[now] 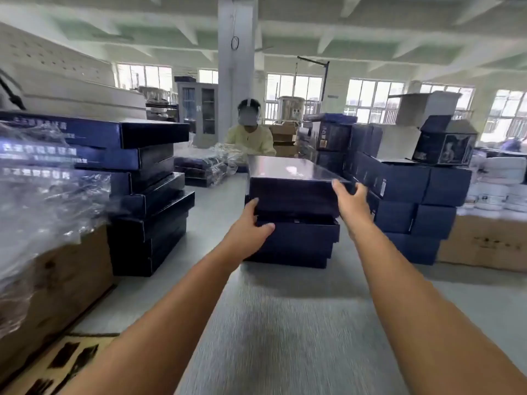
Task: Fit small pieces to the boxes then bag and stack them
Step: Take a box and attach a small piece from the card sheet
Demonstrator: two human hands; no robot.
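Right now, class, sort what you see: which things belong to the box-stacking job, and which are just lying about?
In the job: top box, gripped by left hand and right hand; centre stack beneath it; clear bags.
Lying about: cardboard carton; grey cabinet; white pillar.

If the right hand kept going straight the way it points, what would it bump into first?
The top dark box of the middle stack. The right hand points forward and its fingers look to be on that box's near right corner, though blur makes the contact hard to judge.
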